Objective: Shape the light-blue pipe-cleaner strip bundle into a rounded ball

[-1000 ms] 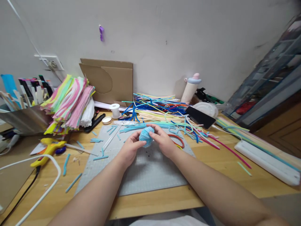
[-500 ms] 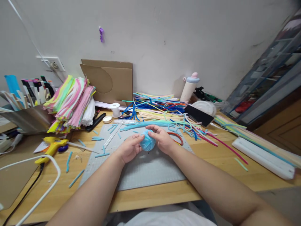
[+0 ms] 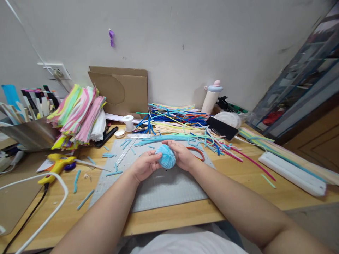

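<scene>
Between my two hands is a light blue fuzzy ball [image 3: 167,157] with ridges running toward its middle, held just above the grey cutting mat [image 3: 169,192]. My left hand [image 3: 145,165] grips its left side, with the thumb on the front. Curved around the right and far side is my right hand [image 3: 182,155]; some of its fingers are hidden behind the ball. Short cut pieces of blue pipe cleaner [image 3: 114,173] lie on the mat to the left. Longer blue pipe cleaners [image 3: 159,140] lie along its far edge.
A yellow glue gun [image 3: 58,165] rests at the left, beside a white cable. Bundled pipe cleaners [image 3: 82,113], a thread spool [image 3: 129,123] and a heap of coloured stems [image 3: 177,118] stand behind. At the right are a phone [image 3: 221,128], a bottle [image 3: 212,98] and a white power strip [image 3: 291,173].
The ball has turned in my hands, so its ridges now meet at a point facing me. My right thumb has moved off its front. The camera view has shifted slightly.
</scene>
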The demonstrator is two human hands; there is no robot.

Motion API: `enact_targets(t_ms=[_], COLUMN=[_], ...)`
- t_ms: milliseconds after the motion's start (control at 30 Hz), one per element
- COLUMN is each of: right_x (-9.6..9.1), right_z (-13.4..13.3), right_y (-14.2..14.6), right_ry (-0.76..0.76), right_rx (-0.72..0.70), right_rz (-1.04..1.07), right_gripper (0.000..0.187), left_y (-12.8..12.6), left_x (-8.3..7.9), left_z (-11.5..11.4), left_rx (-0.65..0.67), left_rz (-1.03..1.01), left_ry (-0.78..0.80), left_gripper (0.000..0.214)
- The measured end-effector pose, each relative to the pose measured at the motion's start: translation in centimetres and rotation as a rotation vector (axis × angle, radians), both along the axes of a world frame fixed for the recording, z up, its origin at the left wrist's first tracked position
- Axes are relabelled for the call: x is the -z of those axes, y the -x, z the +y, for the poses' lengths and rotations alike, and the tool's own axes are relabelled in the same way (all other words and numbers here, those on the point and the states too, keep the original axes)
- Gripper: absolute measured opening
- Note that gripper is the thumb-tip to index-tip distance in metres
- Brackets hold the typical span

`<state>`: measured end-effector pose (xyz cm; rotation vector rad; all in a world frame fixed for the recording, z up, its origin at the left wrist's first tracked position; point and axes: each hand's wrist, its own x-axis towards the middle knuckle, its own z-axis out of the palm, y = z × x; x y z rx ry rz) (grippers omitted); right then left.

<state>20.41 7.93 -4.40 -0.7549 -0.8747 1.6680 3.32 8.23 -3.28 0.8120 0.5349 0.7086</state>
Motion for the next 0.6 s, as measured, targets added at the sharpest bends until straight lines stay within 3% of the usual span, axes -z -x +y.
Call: enact_targets(t_ms=[200,500,600], right_x=[0.04,0.23,0.22], right_z=[-0.03,0.18,0.28], right_y=[0.0,-0.06,0.01], right_ry=[0.121,0.147,0.149], right_rx=[-0.132,-0.084,-0.089], right_rz=[0.102,0.205,0.232], right_gripper=[0.025,0.02,0.026], left_y=[0.04,-0.01,-0.16], left_x=[-0.01,0.11,0.06], left_z=[0.11,-0.1,-0.1], left_rx=[-0.072,-0.022,-0.076], left_rz=[-0.061,-0.043,-0.061], left_ry=[-0.07,-0.06,-0.088], left_gripper=[0.021,0.027,0.026])
